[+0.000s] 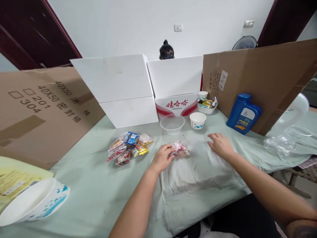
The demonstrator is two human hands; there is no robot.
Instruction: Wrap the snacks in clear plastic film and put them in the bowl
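Note:
My left hand has its fingers closed on the left edge of a clear snack packet with red print, which lies on a transparent plastic sheet. To the right, my right hand is open over the sheet, fingers stretched forward and holding nothing. Left of my left hand is a pile of small snack packets in blue, yellow, red and clear wrappers. Just beyond the held packet stand a translucent plastic bowl and a white paper bowl with a blue pattern.
White boxes and brown cardboard panels wall the table. A blue jug stands right; a filled bowl sits at the back. Near left are a large paper bowl and a yellow container. A person is behind the boxes.

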